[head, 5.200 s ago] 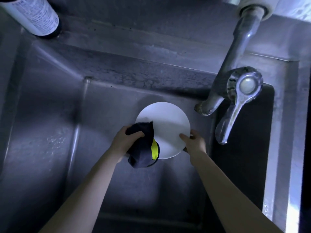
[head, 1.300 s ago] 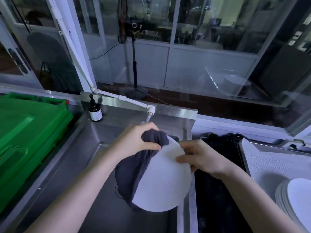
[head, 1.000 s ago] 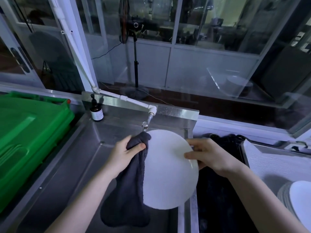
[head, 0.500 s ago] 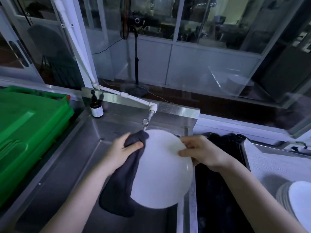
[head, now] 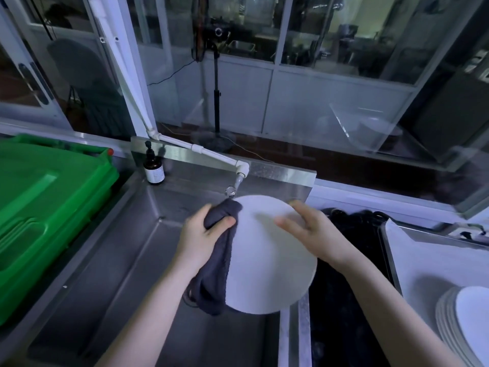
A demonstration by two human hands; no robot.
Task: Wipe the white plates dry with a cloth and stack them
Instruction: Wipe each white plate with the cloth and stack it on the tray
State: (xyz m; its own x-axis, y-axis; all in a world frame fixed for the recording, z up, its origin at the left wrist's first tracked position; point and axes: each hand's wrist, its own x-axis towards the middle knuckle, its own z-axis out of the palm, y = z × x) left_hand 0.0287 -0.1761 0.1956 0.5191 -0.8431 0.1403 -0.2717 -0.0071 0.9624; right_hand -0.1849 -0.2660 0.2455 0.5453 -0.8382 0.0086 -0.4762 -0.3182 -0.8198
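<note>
Roughly mid-job I'd say: there's a stack (head: 449,316) of plates at 4 o'clock that look done, and this plate (head: 270,260) is tipped up over the sink (head: 127,250) getting wiped, so it's not stacked yet. Left hand (head: 201,234) is bunched tight round the cloth (head: 214,276) at the plate's 10 o'clock edge. Right hand (head: 309,229) pinches the rim at 1 o'clock, thumb on the face, though it's a bit blurry.

A commercial kitchen's dishwashing area — steel sink (head: 111,260), stacked plates (head: 460,321).
</note>
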